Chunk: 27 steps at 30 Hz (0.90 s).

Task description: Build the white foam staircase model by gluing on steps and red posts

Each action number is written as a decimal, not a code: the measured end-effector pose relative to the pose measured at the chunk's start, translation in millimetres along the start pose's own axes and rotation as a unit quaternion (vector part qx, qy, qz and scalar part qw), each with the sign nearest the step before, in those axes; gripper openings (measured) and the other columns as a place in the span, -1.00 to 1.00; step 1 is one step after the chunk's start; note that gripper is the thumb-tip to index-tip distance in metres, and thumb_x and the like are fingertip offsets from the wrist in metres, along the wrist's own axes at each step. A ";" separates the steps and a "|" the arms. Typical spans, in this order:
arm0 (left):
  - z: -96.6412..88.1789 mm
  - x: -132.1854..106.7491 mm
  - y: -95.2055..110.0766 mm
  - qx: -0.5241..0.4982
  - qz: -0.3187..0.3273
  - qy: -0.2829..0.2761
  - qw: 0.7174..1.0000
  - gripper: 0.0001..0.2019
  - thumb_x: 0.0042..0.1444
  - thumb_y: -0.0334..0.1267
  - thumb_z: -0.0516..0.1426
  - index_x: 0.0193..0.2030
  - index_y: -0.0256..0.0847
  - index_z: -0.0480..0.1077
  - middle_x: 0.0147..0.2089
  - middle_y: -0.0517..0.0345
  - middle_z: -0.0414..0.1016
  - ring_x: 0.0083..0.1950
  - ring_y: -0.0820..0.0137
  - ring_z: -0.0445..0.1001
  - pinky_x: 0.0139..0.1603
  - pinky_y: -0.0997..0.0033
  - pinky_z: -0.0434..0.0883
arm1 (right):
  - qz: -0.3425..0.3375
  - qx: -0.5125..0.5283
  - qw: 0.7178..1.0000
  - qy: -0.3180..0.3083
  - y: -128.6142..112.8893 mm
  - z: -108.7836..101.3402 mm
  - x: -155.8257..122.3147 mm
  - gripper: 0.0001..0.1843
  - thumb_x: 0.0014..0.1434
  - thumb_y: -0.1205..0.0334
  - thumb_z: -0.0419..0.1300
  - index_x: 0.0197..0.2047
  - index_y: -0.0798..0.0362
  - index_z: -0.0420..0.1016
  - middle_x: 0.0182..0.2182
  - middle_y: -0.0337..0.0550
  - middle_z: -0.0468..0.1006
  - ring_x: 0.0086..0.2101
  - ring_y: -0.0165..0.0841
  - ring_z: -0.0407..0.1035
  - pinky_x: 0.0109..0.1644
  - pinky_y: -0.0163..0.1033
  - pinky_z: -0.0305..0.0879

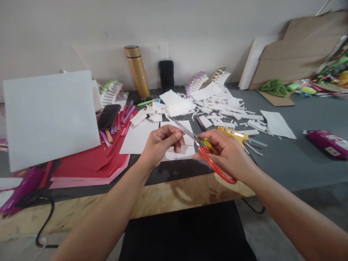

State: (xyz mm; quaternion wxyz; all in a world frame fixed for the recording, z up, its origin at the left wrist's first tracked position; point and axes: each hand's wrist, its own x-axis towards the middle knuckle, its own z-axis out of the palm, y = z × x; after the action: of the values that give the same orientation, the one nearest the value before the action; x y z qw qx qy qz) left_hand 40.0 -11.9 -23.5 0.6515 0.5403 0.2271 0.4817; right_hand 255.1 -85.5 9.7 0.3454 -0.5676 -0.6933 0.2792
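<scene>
My right hand (225, 150) grips a pair of scissors (216, 165) by red handles with yellow inside. Its metal blades point up and left, passing just beyond the fingertips of my left hand (164, 143). The thumb and fingers of that left hand are pinched together, and a small red piece (181, 132) shows at their tips; I cannot make out its material. Beneath both hands lie white sheets (141, 136) on the dark tabletop. A yellow glue gun (233, 135) rests just behind my right hand.
White foam scraps (225, 108) pile up at the back centre. Red sheets (78, 159) with coloured paper rolls and a phone (109, 116) lie left, beside a large white board (50, 119). A gold flask (137, 70) stands behind. A purple packet (326, 143) sits right.
</scene>
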 end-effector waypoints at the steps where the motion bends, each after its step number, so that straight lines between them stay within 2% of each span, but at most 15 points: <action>1: 1.2 0.0 1.0 -0.007 -0.012 -0.003 1.000 -0.81 0.14 -0.20 0.33 -0.31 -0.27 0.47 -0.44 0.16 0.59 -0.56 0.51 0.47 -0.51 0.52 0.41 | 0.014 0.009 1.000 0.021 -0.8 -1.8 -0.7 -0.46 0.10 -0.18 0.38 -0.01 0.00 0.45 -0.51 -0.35 0.39 -0.57 -0.47 0.19 -0.50 -0.33 0.09; 3: 2.7 -0.4 3.2 -0.010 -0.031 -0.008 0.999 -0.80 0.15 -0.19 0.33 -0.27 -0.28 0.46 -0.42 0.15 0.60 -0.56 0.50 0.50 -0.52 0.52 0.43 | 0.037 -0.002 0.998 0.049 -3.4 -8.1 -3.4 -0.46 0.15 -0.23 0.31 0.01 -0.02 0.42 -0.53 -0.34 0.40 -0.59 -0.45 0.19 -0.52 -0.32 0.08; 6: 3.6 -1.9 6.9 0.005 -0.035 -0.008 0.999 -0.79 0.18 -0.18 0.30 -0.24 -0.28 0.43 -0.37 0.12 0.64 -0.55 0.48 0.53 -0.52 0.51 0.45 | 0.067 -0.135 0.988 0.037 -7.7 -18.1 -10.4 -0.50 0.23 -0.26 0.19 -0.01 -0.01 0.40 -0.55 -0.29 0.45 -0.59 -0.37 0.28 -0.48 -0.28 0.13; 9: 4.5 -4.0 10.2 0.030 -0.023 -0.019 0.999 -0.80 0.23 -0.17 0.26 -0.22 -0.27 0.42 -0.33 0.08 0.66 -0.54 0.46 0.56 -0.51 0.49 0.47 | 0.111 -0.313 0.943 -0.012 -10.3 -18.5 -18.0 -0.52 0.26 -0.24 0.15 -0.07 0.02 0.44 -0.53 -0.14 0.53 -0.49 -0.21 0.43 -0.42 -0.23 0.15; 12: 5.2 -5.8 11.2 0.045 -0.013 -0.038 0.998 -0.80 0.24 -0.16 0.25 -0.16 -0.27 0.44 -0.30 0.05 0.67 -0.50 0.43 0.59 -0.46 0.45 0.51 | 0.150 -0.417 0.894 -0.059 -9.8 -8.1 -21.8 -0.59 0.31 -0.12 0.10 -0.09 0.09 0.45 -0.41 0.07 0.61 -0.36 -0.03 0.54 -0.41 -0.19 0.12; 15: 5.2 -6.4 10.0 0.040 -0.008 -0.040 0.998 -0.79 0.24 -0.15 0.25 -0.13 -0.26 0.45 -0.27 0.03 0.68 -0.46 0.40 0.61 -0.41 0.42 0.54 | 0.158 -0.452 0.875 -0.068 -7.5 3.3 -20.8 -0.69 0.35 0.07 0.04 -0.13 0.14 0.43 -0.38 0.17 0.63 -0.33 -0.01 0.57 -0.42 -0.17 0.10; 18: 5.4 -5.5 8.6 0.004 -0.016 -0.025 1.000 -0.78 0.22 -0.14 0.26 -0.15 -0.26 0.44 -0.27 0.03 0.68 -0.46 0.40 0.61 -0.39 0.40 0.56 | 0.144 -0.450 0.878 -0.083 -7.1 8.5 -17.5 -0.72 0.34 0.12 0.04 -0.10 0.17 0.42 -0.37 0.16 0.64 -0.30 -0.03 0.57 -0.40 -0.17 0.12; 22: 5.4 -2.5 8.2 -0.079 -0.035 0.029 0.996 -0.79 0.15 -0.18 0.31 -0.21 -0.25 0.44 -0.30 0.06 0.69 -0.46 0.45 0.60 -0.38 0.47 0.54 | 0.096 -0.462 0.873 -0.123 -11.9 5.5 -14.6 -0.69 0.32 0.05 0.11 -0.10 0.14 0.46 -0.29 0.13 0.65 -0.25 -0.04 0.56 -0.38 -0.18 0.14; 24: 4.4 -0.7 8.6 -0.125 -0.054 0.061 0.989 -0.82 0.13 -0.21 0.31 -0.24 -0.25 0.45 -0.31 0.08 0.68 -0.47 0.49 0.58 -0.40 0.53 0.53 | 0.080 -0.471 0.868 -0.132 -14.0 -0.5 -13.6 -0.64 0.31 -0.05 0.12 -0.14 0.09 0.50 -0.29 0.10 0.65 -0.24 -0.04 0.56 -0.39 -0.18 0.14; 27: 2.4 1.3 10.5 -0.190 -0.109 0.092 0.971 -0.89 0.17 -0.26 0.26 -0.24 -0.26 0.48 -0.27 0.07 0.69 -0.47 0.53 0.58 -0.41 0.60 0.53 | 0.108 -0.480 0.866 -0.084 -10.1 -16.3 -11.3 -0.51 0.34 -0.20 0.02 -0.21 0.04 0.53 -0.36 0.06 0.63 -0.29 -0.03 0.54 -0.40 -0.17 0.12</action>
State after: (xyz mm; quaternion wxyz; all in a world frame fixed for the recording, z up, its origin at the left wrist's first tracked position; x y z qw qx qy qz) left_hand 38.6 -12.5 -12.7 0.7669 0.3324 0.2477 0.4899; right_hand 263.5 -98.7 25.6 -0.0618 -0.7090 -0.7025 -0.0062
